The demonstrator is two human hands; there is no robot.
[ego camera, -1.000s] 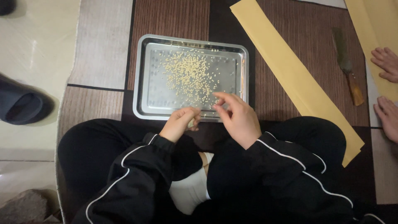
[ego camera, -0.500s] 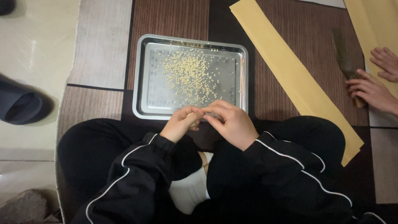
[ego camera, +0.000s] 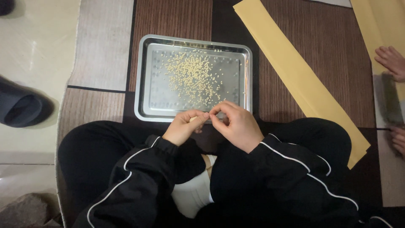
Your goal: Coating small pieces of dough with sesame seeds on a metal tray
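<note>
A metal tray was set on a brown patterned mat, directly in front of a seated person in dark clothing with white piping. Across the middle of the tray a loose scatter of small pale kernels had been spread, thickest at the centre and thinning towards the rim; much of the tray's floor was left bare around them.

Both hands were held together at the tray's near edge. The left hand was curled, and a small pale piece was pinched between its thumb and fingertips. The right hand was bent towards it, its fingertips brought against those of the left, so that the piece was gripped from both sides. What exactly the piece was could not be told, since it was mostly covered by the fingers.

Judged from the layout, the work was partly done: a fair heap of kernels had already been gathered in the tray, while one piece was in hand above the rim. How much remained could not be seen, as no stock of unworked pieces was in view.

A long yellow strip was laid aslant on the mat to the right, well apart from the tray. Another person's hand was seen at the right edge, and a dark slipper on the pale floor at the left
</note>
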